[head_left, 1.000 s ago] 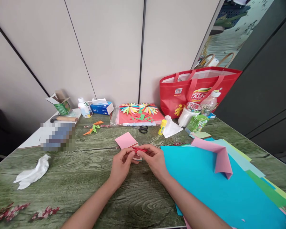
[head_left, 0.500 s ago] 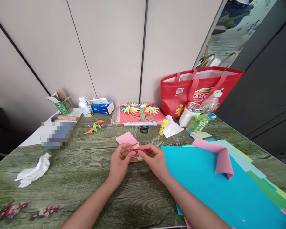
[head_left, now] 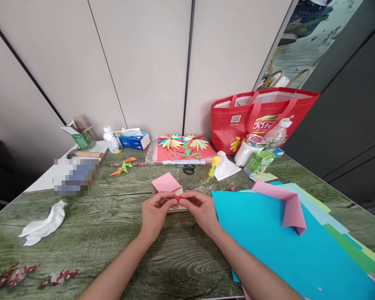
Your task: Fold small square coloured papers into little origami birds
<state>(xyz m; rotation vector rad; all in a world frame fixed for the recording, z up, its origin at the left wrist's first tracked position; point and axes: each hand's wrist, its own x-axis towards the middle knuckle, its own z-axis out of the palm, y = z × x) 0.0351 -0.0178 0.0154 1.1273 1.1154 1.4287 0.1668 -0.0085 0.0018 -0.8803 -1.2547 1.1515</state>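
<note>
A small piece of folded red paper [head_left: 177,197] is pinched at both ends between my two hands. My left hand [head_left: 155,211] grips its left end with thumb and fingers, and my right hand [head_left: 201,209] grips the other end the same way. Fingertips cover most of the red paper, so its full shape is hidden. Beneath and just behind the hands lies a small stack of paper squares, with a pink square [head_left: 166,182] on top at the back. Black scissors [head_left: 189,168] and a yellow glue stick [head_left: 214,166] are farther back.
Large blue paper [head_left: 262,237] with a folded pink strip [head_left: 292,204] covers the right side. Orange and green folded pieces [head_left: 124,167], a tissue box [head_left: 134,139] and a red bag [head_left: 234,125] stand farther back. Crumpled tissue [head_left: 45,223] lies at left.
Both hands have shifted slightly, with the fingers closing in over the red paper. Less of it shows between the fingertips now. Everything else on the table stays put.
</note>
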